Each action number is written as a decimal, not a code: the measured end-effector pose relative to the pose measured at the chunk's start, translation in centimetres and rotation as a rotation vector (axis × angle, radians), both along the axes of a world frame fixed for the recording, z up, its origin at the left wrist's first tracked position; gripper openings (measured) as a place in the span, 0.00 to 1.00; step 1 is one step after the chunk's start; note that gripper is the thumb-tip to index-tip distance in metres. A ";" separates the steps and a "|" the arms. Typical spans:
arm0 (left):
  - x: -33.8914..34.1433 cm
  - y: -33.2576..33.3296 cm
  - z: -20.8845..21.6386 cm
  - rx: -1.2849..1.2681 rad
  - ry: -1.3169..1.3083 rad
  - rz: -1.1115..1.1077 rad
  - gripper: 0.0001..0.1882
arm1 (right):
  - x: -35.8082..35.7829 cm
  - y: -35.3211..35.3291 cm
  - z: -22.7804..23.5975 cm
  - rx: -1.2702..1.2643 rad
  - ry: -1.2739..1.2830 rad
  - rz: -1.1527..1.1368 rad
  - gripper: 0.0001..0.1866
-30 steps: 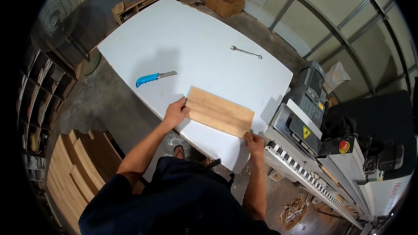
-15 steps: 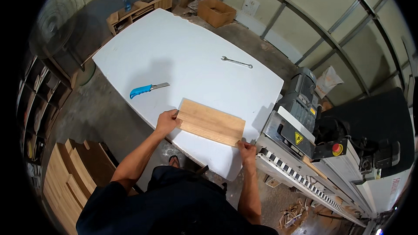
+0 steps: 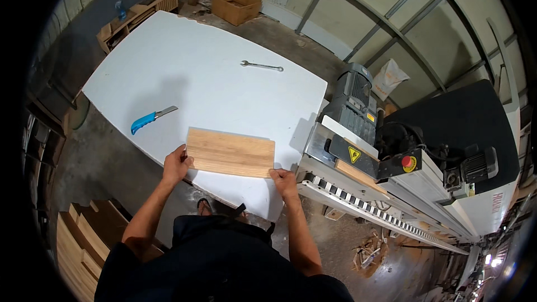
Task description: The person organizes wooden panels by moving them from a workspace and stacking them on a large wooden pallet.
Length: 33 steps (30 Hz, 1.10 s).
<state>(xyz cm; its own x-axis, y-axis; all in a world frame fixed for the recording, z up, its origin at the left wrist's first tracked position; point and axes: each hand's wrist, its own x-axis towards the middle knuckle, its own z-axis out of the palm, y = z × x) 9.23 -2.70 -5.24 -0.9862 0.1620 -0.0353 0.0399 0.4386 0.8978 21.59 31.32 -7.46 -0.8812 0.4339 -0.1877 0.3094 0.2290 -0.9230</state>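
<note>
A flat rectangular wooden board (image 3: 230, 152) with pale brown grain is held over the near part of a white table (image 3: 224, 56). My left hand (image 3: 178, 164) grips its left edge near the lower corner, fingers closed. At the lower right corner, my right hand (image 3: 284, 183) pinches the board. On the table to the left of the board lies a blue-handled utility knife (image 3: 152, 118), its blade pointing right. Farther back rests a silver combination wrench (image 3: 262, 66). How much of the board touches the tabletop, I cannot tell.
Close on the right stands a machine with a grey motor (image 3: 352, 95), a toothed feed track (image 3: 358, 207) and a red stop button (image 3: 409, 163). Wooden panels (image 3: 84, 246) are at the lower left. Behind the table sit a cardboard box (image 3: 236, 6) and a wooden cabinet (image 3: 137, 14).
The view has swung right, so the table and its tools appear farther left and more of the machine shows. The board looks more level, both hands still holding it.
</note>
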 end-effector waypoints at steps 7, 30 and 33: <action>0.9 -1.5 0.2 -0.161 0.291 0.027 0.29 | -2.4 1.2 3.3 -0.911 0.245 -0.497 0.19; 2.4 10.7 3.8 0.770 -0.465 -0.222 0.30 | -1.8 -11.4 7.1 -1.182 0.128 -0.361 0.16; 1.5 7.8 3.8 0.752 -0.476 -0.191 0.29 | -2.0 -8.6 5.0 -1.128 0.182 -0.415 0.12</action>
<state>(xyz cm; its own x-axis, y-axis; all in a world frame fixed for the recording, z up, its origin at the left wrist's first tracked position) 10.68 5.12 -1.43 -0.8483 0.4663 -0.2510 -0.3966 -0.2453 0.8846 19.60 22.76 -2.51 -0.7668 0.3622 -0.5299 0.0139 -0.8161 -0.5778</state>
